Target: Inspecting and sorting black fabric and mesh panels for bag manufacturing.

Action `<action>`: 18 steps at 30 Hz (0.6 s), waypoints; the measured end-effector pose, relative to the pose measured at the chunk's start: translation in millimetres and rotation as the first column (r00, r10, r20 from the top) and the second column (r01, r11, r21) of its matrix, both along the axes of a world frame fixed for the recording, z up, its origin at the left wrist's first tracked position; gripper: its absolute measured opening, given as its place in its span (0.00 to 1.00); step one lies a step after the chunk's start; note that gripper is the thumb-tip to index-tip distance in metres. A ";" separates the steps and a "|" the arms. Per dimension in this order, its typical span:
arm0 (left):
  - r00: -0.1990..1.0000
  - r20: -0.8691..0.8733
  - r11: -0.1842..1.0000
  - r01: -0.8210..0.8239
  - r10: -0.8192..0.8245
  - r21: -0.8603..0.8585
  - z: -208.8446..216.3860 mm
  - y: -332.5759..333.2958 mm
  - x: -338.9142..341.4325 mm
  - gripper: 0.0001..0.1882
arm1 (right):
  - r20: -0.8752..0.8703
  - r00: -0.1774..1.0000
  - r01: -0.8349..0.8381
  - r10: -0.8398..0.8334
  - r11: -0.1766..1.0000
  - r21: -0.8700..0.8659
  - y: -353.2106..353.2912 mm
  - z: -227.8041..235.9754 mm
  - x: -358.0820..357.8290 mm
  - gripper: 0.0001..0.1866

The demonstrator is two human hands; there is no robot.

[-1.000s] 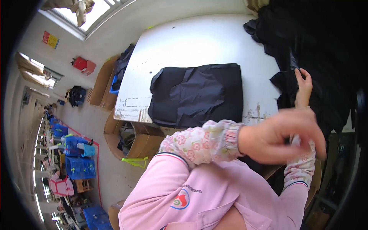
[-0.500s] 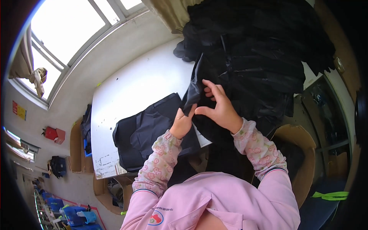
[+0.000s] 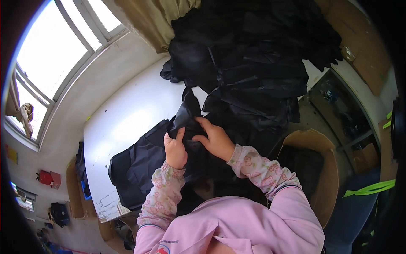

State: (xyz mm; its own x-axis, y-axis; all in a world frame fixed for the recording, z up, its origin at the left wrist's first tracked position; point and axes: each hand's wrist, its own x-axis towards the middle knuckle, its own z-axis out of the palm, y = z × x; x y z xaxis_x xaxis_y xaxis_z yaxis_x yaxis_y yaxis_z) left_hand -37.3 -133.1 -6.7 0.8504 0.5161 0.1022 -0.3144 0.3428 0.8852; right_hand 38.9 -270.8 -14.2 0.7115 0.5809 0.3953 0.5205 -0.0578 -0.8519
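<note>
Above the white tabletop [image 3: 127, 112], close to its near edge: left hand [image 3: 176, 150], closed, gripping the near end of a loose black cloth [image 3: 186, 112], with thumb on the upper face and other fingers mostly hidden. Just to its right: right hand [image 3: 216, 142], open, thumb and forefinger spread apart, forefinger tip at the right edge of the same cloth. Contact at that fingertip: cannot tell. Position of the cloth: bent and creased, between the hands and the bare middle of the tabletop, far end pointing away from the body. Over both forearms: floral sleeve covers [image 3: 158, 194], joining a pink shirt [image 3: 237, 224].

Left of the left hand, flat on the tabletop: wrinkled black fabric [image 3: 139, 163]. Beyond the right hand: a large heap of black garments [image 3: 253, 51], covering the far right side. Beside the right forearm: a cardboard box [image 3: 331, 178] with dark contents. Farther right: a bright green strip [image 3: 370, 188]. Past the far edge: a tan curtain [image 3: 146, 21] near a window [image 3: 55, 46].
</note>
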 end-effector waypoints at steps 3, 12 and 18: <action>1.000 0.006 1.000 0.009 -0.009 0.009 -6.3 6.4 -3.2 0.16 | 0.069 0.997 -0.016 0.014 0.999 0.028 -8.2 -1.2 5.6 0.15; 0.868 -0.180 0.883 0.470 -0.463 -0.007 10.6 17.7 -19.3 0.23 | -0.050 0.998 0.060 -0.044 0.928 0.367 -26.7 29.2 41.1 0.04; 0.931 -0.209 0.952 0.306 -0.299 0.000 -17.6 16.7 -16.1 0.11 | 0.135 0.990 -0.005 -0.037 0.954 0.300 -41.4 75.5 35.7 0.04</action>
